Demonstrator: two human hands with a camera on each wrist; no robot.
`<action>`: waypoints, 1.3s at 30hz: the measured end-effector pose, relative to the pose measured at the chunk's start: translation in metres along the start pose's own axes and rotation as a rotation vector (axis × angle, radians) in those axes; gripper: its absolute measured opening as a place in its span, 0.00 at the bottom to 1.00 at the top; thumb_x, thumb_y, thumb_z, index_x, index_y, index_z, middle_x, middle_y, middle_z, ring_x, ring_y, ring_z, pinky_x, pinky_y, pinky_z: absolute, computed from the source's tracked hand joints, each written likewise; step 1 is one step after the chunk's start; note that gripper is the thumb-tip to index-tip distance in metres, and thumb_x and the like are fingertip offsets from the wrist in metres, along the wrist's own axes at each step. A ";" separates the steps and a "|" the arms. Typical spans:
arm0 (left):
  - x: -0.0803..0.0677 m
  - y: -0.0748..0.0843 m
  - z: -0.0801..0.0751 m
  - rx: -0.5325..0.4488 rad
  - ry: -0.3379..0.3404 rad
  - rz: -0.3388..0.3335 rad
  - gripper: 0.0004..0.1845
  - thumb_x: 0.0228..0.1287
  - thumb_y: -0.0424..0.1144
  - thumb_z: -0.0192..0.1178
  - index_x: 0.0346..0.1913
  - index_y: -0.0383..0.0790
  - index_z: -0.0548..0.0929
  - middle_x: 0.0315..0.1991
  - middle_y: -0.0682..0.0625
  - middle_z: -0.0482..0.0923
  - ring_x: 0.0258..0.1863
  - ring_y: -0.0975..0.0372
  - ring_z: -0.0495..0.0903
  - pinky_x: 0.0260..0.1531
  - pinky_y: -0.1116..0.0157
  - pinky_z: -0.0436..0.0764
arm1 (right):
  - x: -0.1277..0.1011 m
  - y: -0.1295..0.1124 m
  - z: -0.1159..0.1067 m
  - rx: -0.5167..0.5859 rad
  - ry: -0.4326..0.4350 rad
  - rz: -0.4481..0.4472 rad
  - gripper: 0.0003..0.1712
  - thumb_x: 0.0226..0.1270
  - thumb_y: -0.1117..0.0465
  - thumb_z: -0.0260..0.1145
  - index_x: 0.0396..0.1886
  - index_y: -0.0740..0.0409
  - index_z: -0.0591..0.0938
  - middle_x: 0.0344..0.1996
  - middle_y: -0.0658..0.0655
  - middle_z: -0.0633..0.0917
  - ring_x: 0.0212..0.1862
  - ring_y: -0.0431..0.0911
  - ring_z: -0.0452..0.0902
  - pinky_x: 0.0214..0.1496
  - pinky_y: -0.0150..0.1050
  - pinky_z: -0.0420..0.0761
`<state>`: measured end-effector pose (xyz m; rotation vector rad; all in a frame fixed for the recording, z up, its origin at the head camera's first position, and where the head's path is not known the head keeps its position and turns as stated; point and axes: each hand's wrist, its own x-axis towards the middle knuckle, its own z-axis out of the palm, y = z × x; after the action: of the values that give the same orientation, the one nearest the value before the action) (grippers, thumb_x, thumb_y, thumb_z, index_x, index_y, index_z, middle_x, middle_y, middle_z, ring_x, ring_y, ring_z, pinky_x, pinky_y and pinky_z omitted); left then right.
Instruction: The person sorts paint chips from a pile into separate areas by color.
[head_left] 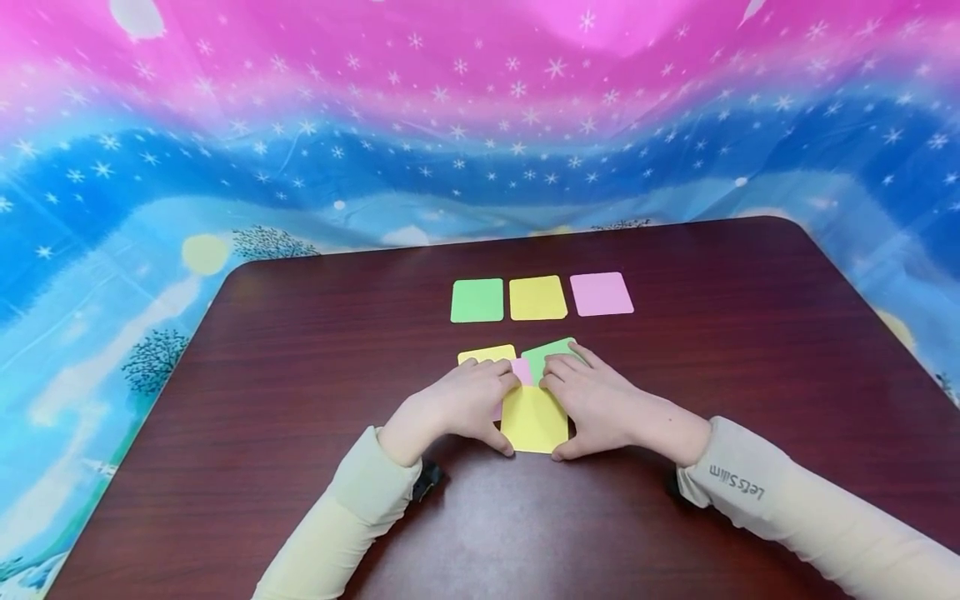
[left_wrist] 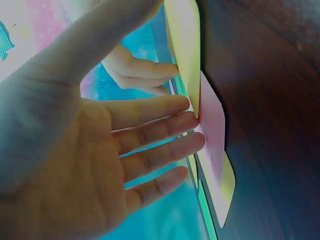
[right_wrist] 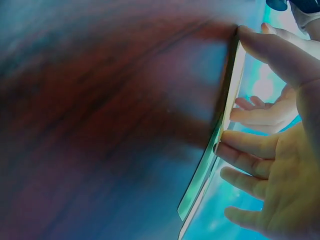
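Observation:
A yellow square card (head_left: pixel 534 421) lies between the two hands, overlapping a pink card (left_wrist: pixel 212 117) and a green card (head_left: pixel 547 360). My left hand (head_left: pixel 468 400) has its thumb at the yellow card's near left corner and straight fingers touching the cards farther up. My right hand (head_left: pixel 596 404) mirrors it, thumb at the near right corner, relaxed fingertips at the yellow and green cards in the right wrist view. Beyond the left fingers, another yellow card (head_left: pixel 487 352) shows its far edge. The hands hide much of this group.
A row of green (head_left: pixel 477 300), yellow (head_left: pixel 537 297) and pink (head_left: pixel 602 293) square cards lies farther back on the dark wooden table (head_left: pixel 300 358). Behind the table hangs a pink and blue snowflake cloth (head_left: pixel 450 100).

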<state>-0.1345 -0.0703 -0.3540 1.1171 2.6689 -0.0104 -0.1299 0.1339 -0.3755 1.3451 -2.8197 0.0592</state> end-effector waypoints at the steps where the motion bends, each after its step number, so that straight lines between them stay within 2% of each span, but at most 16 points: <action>1: 0.000 0.000 0.000 -0.001 0.003 0.000 0.38 0.34 0.63 0.69 0.48 0.43 0.76 0.41 0.56 0.70 0.38 0.62 0.70 0.38 0.66 0.67 | 0.000 0.000 0.000 0.002 0.001 -0.001 0.44 0.34 0.32 0.68 0.45 0.61 0.76 0.44 0.55 0.73 0.56 0.51 0.65 0.66 0.55 0.52; 6: 0.002 -0.001 0.000 0.009 0.038 -0.004 0.36 0.32 0.62 0.70 0.45 0.43 0.76 0.38 0.55 0.69 0.36 0.62 0.70 0.38 0.65 0.68 | 0.002 0.002 -0.004 0.002 0.014 0.008 0.44 0.34 0.33 0.68 0.46 0.60 0.75 0.41 0.54 0.74 0.52 0.50 0.68 0.66 0.54 0.53; 10: 0.006 -0.004 -0.002 0.004 0.067 -0.005 0.39 0.31 0.62 0.70 0.48 0.41 0.75 0.41 0.53 0.69 0.40 0.61 0.71 0.42 0.63 0.69 | 0.005 0.007 -0.009 0.014 0.026 0.030 0.43 0.34 0.34 0.67 0.45 0.60 0.75 0.40 0.53 0.75 0.51 0.49 0.69 0.66 0.54 0.54; 14: 0.014 -0.010 -0.004 -0.015 0.089 -0.009 0.42 0.33 0.61 0.70 0.52 0.40 0.73 0.43 0.52 0.69 0.43 0.60 0.70 0.44 0.63 0.69 | 0.010 0.016 -0.012 0.036 0.041 0.061 0.42 0.33 0.34 0.68 0.45 0.59 0.76 0.40 0.52 0.74 0.49 0.48 0.69 0.65 0.52 0.56; 22: 0.035 -0.029 -0.006 -0.054 0.141 -0.024 0.39 0.37 0.57 0.69 0.53 0.41 0.72 0.43 0.51 0.69 0.41 0.61 0.70 0.42 0.63 0.69 | 0.024 0.039 -0.012 0.057 0.055 0.102 0.42 0.34 0.36 0.68 0.46 0.60 0.76 0.40 0.53 0.74 0.47 0.48 0.68 0.65 0.52 0.57; 27: 0.051 -0.042 -0.007 -0.070 0.134 -0.058 0.40 0.38 0.58 0.68 0.55 0.40 0.71 0.44 0.50 0.68 0.40 0.61 0.68 0.43 0.62 0.69 | 0.037 0.053 -0.014 0.043 0.000 0.131 0.44 0.35 0.37 0.69 0.49 0.62 0.75 0.41 0.56 0.74 0.49 0.50 0.68 0.65 0.54 0.54; 33: 0.070 -0.055 -0.008 -0.027 0.130 -0.103 0.44 0.42 0.61 0.65 0.60 0.38 0.68 0.50 0.48 0.66 0.44 0.61 0.68 0.44 0.61 0.69 | 0.052 0.071 -0.015 0.078 -0.029 0.177 0.45 0.35 0.41 0.70 0.52 0.64 0.75 0.45 0.58 0.72 0.51 0.52 0.67 0.66 0.54 0.53; 39: 0.085 -0.068 -0.011 -0.002 0.142 -0.116 0.44 0.43 0.62 0.64 0.60 0.38 0.67 0.50 0.48 0.66 0.46 0.60 0.68 0.46 0.61 0.70 | 0.064 0.088 -0.012 0.097 -0.061 0.222 0.46 0.37 0.43 0.70 0.56 0.63 0.73 0.48 0.58 0.71 0.54 0.52 0.66 0.65 0.55 0.53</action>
<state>-0.2422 -0.0573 -0.3691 0.9954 2.8548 0.0525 -0.2385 0.1401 -0.3636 1.0595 -3.0419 0.1618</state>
